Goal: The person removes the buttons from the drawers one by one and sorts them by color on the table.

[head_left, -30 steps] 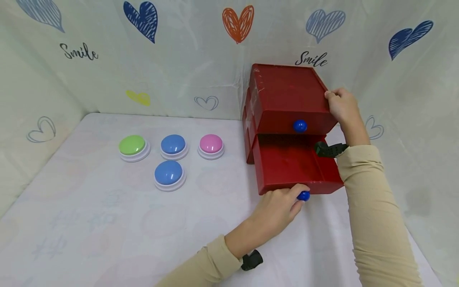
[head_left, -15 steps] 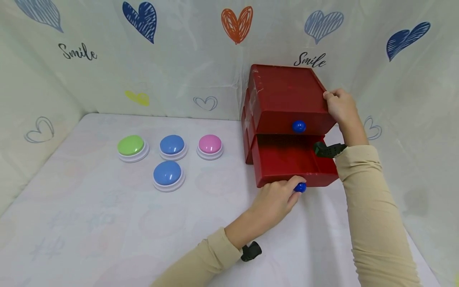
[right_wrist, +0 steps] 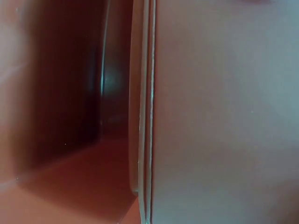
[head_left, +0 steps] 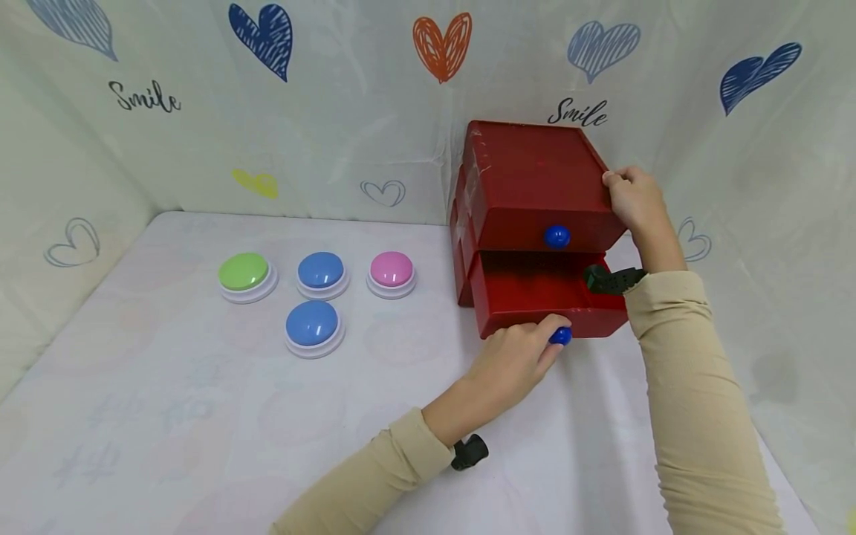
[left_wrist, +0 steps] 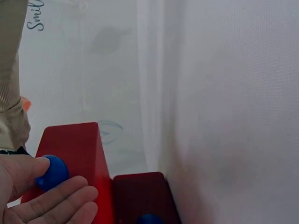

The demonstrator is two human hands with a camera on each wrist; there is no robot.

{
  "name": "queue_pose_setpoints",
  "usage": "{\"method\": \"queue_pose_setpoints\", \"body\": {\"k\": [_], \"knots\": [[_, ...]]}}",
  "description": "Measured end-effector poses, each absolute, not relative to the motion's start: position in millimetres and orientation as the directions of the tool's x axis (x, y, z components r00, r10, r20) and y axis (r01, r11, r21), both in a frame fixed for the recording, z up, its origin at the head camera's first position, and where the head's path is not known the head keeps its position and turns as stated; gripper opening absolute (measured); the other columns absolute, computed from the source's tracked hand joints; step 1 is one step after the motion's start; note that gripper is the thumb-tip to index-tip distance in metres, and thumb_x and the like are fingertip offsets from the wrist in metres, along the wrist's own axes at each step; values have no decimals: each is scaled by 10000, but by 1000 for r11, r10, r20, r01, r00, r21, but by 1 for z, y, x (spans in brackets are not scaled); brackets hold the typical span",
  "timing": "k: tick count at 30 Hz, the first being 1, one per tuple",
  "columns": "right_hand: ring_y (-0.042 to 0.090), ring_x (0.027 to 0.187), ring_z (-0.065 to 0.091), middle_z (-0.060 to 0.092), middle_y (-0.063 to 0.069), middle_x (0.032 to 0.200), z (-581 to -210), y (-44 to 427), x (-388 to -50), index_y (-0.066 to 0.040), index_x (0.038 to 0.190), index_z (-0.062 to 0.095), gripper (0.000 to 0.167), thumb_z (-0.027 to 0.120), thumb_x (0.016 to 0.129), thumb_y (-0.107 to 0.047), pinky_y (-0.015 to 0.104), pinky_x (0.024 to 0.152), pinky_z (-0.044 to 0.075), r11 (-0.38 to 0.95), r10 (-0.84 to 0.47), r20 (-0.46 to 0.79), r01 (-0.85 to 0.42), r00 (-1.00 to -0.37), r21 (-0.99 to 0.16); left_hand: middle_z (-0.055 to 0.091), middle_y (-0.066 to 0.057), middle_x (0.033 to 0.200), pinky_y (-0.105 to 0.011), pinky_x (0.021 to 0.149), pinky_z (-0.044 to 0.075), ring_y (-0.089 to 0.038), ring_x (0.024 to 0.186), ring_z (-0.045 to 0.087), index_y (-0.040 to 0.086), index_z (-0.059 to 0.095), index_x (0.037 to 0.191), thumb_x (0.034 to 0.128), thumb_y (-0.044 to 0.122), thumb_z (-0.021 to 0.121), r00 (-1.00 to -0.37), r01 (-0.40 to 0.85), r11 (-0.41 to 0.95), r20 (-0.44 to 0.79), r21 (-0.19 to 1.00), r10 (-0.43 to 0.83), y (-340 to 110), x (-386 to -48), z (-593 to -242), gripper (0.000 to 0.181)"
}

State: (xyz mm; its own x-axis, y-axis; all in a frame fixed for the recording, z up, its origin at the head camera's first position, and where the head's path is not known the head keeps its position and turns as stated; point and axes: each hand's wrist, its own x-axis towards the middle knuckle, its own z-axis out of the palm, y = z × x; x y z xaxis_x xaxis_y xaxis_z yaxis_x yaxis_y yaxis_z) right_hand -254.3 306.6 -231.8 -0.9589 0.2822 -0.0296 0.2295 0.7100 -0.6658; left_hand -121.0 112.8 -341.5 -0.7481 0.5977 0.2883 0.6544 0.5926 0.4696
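A red cabinet of drawers (head_left: 535, 165) stands at the back right, its lower drawer (head_left: 597, 323) pulled partway out. Inside that drawer I see bare red floor, though my right forearm covers part of it. My left hand (head_left: 511, 362) pinches the drawer's blue round knob (head_left: 563, 336); in the left wrist view the thumb lies against the knob (left_wrist: 56, 172) with the fingers below. My right hand (head_left: 640, 199) grips the top right edge of the cabinet. Close red surfaces fill the right wrist view, and no hand shows there. The upper drawer, with its own blue knob (head_left: 557, 237), is closed.
Left of the cabinet, several push buttons sit on the white table (head_left: 234, 431): a green button (head_left: 244, 272), a pink button (head_left: 391, 269), a back blue button (head_left: 321, 270) and a front blue button (head_left: 312, 324). A printed curtain (head_left: 374, 111) hangs behind.
The lower drawer has slid back toward the cabinet, and my left hand has moved forward with its knob. My right hand stays on the cabinet's edge.
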Motion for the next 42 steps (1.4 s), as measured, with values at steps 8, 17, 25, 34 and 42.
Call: {"method": "queue_pose_setpoints", "body": {"k": [8,17,25,34,42], "knots": [[189,892,512,473,175,1167,-231,307,-253,-31,1378,355,576,258,981,-438,394,840,469,712,272,-37,227,-961,-664,669,44,892,-55,647,444,-14,660,541,172,486,1279,902,289,596,-747,655,597,283,462,601,113,-121,-339,409],[163,862,519,479,165,1167,-233,304,-253,-32,1357,378,558,250,986,-429,385,841,484,719,278,-14,218,-961,-660,639,39,817,-45,602,423,-22,617,505,153,499,1262,914,280,580,-740,668,590,324,453,589,112,-126,-339,379],[178,882,518,479,182,1194,-234,306,-253,-42,1370,369,562,257,984,-436,417,874,484,713,280,-17,220,-960,-666,644,25,831,-61,602,438,-35,617,512,164,508,1251,918,273,572,-757,651,613,324,448,567,110,-134,-343,356],[169,868,521,485,181,1187,-233,306,-253,-43,1366,374,558,258,984,-433,412,876,488,714,279,-14,217,-960,-666,668,14,896,-92,630,475,-53,674,565,179,505,1263,920,280,569,-771,635,624,326,454,548,112,-142,-344,364],[172,879,509,483,164,1165,-233,304,-253,-40,1350,389,547,260,984,-427,432,907,469,708,287,-11,220,-958,-671,685,11,942,-106,583,460,-70,677,586,197,499,1270,926,286,560,-788,615,640,324,460,524,113,-154,-345,360]]}}
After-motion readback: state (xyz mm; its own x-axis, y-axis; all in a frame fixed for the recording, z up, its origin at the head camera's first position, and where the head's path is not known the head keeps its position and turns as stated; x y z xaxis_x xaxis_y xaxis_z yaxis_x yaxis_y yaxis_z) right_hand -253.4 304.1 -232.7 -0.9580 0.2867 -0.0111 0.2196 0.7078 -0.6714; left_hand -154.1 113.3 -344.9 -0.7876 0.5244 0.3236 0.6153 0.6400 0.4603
